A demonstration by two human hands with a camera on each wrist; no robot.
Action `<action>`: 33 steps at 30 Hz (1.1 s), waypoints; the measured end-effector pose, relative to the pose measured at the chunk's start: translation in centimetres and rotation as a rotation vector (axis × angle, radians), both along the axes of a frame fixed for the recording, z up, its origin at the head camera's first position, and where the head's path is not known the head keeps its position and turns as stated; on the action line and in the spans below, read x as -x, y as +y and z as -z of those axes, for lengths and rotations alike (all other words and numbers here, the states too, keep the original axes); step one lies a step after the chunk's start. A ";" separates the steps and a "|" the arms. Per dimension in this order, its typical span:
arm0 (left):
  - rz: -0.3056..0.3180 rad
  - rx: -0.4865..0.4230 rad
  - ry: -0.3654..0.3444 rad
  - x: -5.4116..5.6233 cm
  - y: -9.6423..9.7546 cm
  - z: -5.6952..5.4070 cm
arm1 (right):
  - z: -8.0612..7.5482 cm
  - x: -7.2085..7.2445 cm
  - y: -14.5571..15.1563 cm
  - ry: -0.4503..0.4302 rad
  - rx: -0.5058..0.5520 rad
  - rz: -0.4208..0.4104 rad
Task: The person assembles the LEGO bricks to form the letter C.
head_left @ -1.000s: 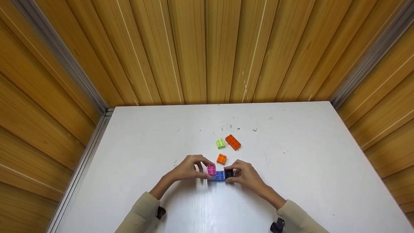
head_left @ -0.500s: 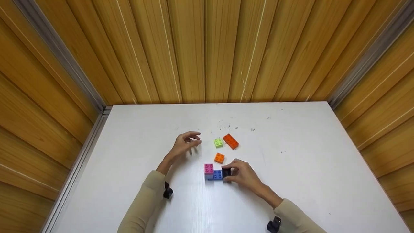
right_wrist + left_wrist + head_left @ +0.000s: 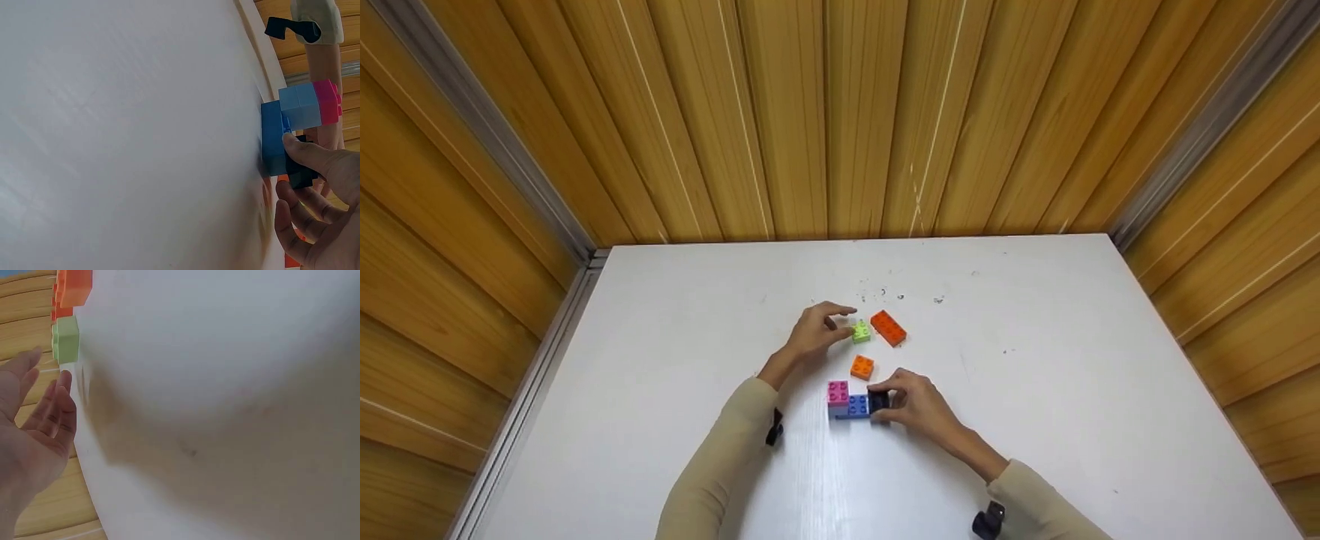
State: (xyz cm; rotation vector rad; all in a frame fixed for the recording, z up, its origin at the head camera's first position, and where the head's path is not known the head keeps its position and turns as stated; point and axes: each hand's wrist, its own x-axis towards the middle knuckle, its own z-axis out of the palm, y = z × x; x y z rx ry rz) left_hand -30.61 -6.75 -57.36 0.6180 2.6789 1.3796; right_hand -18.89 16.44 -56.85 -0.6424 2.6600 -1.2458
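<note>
My right hand [image 3: 919, 399] pinches a black brick [image 3: 878, 401] between thumb and fingers. The black brick sits at the right end of a long blue brick [image 3: 273, 138] lying on the table. On the other end of that base stand light blue blocks [image 3: 299, 106] topped by a pink brick [image 3: 838, 392]. Farther back, my left hand [image 3: 815, 330] reaches to the light green brick [image 3: 862, 332], thumb and fingers spread apart. Its thumb tip is right at the brick's left side in the head view. The left wrist view has the fingers just short of the green brick [image 3: 68, 339].
An orange brick [image 3: 862, 367] lies between the green brick and the built bricks. Right of the green one lies a longer red brick [image 3: 889, 328]. The white table [image 3: 1050, 360] runs back to a wood-look panel wall [image 3: 855, 120], with more panels at both sides.
My left hand has let go of the pink-topped stack, moved away from me, then right to the green brick. My right hand has kept its grip on the black brick.
</note>
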 end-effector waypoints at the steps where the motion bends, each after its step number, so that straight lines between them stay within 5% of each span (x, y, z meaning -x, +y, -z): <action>1: 0.013 0.020 0.009 -0.1 0.3 0.0 | 0.0 0.0 0.0 0.000 -0.002 -0.001; 11: -0.028 0.199 0.034 -0.6 1.5 0.1 | 0.2 -0.2 0.0 0.021 0.015 -0.012; 33: -0.112 0.143 -0.031 -1.6 -3.4 0.0 | 0.1 0.3 0.6 0.014 0.003 0.003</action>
